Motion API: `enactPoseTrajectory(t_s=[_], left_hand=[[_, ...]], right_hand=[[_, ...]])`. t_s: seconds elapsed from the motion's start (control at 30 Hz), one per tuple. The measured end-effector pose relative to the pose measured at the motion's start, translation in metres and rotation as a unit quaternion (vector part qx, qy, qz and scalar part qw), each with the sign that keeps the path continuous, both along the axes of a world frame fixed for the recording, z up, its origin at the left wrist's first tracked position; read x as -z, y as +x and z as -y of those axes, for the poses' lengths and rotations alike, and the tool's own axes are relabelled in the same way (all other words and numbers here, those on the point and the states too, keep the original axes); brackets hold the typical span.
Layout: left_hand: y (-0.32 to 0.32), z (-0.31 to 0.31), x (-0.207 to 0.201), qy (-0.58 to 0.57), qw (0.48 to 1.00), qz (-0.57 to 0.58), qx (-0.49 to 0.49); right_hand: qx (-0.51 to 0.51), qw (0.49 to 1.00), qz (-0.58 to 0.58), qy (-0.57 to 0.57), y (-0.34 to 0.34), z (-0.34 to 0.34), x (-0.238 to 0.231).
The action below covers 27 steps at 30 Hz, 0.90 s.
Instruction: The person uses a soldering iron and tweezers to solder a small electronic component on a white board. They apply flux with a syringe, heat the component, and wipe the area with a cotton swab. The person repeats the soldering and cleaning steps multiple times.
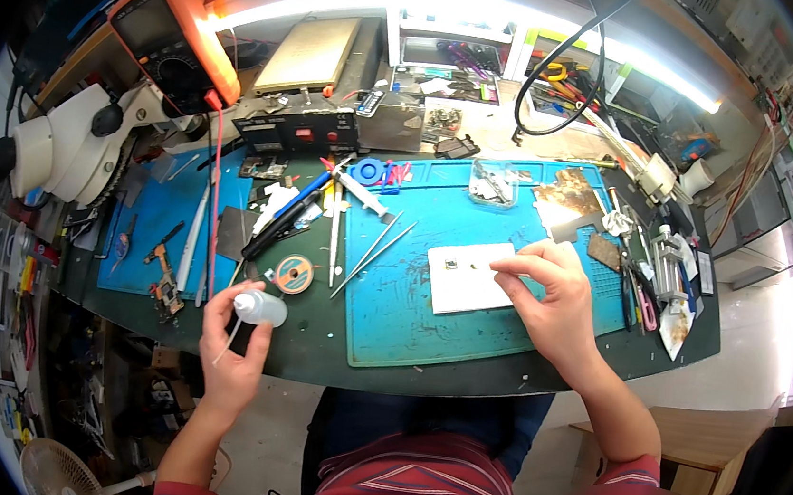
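A: Bottle (266,309): where, and how held?

B: In the left hand (230,371), thumb on one side, fingers on the other, near the wire reel (294,274), left of the larger blue mat (398,335). Cap points left; thin spout bends down toward the palm.

A: Expected handling?

B: Judged light. Pale plastic wall, probably soft; a hard squeeze could force liquid out. Fill level not readable. May slip if wet. Best hold: lightly round the body, spout left free.

A: Right hand (549,296)?

B: Thumb and forefinger close together, a narrow pinch at the right side of the white pad (461,296). Cannot tell whether anything sits between the tips.

A: Dark chip (451,264)?

B: On the pad, toward its left, apart from the fingers. Likely stiff, nearly weightless, brittle: take by opposite edges, avoiding the face.
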<state>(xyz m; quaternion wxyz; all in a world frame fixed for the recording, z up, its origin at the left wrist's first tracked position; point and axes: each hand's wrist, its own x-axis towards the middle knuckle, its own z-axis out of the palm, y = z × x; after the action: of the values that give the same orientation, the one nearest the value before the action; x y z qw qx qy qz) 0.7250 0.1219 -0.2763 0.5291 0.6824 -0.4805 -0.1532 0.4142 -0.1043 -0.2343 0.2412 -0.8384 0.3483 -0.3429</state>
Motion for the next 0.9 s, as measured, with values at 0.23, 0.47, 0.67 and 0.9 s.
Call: enactPoseTrajectory(t_s=[0.23, 0.47, 0.67, 0.9], left_hand=[[-0.003, -0.009, -0.008, 0.035, 0.994, 0.1, -0.031], [-0.049, -0.056, 0.019, -0.15, 0.909, 0.387, -0.05], [-0.112, 0.076, -0.021, 0.004, 0.948, 0.281, 0.15], [-0.127, 0.108, -0.014, 0.074, 0.93, 0.332, 0.142]], right_hand=[[-0.045, 0.995, -0.037, -0.078, 0.01, 0.025, 0.011], [-0.075, 0.995, -0.037, -0.045, 0.009, 0.032, 0.016], [-0.11, 0.988, -0.061, -0.088, 0.006, 0.034, 0.024], [-0.118, 0.988, -0.067, -0.078, 0.006, 0.035, 0.024]])
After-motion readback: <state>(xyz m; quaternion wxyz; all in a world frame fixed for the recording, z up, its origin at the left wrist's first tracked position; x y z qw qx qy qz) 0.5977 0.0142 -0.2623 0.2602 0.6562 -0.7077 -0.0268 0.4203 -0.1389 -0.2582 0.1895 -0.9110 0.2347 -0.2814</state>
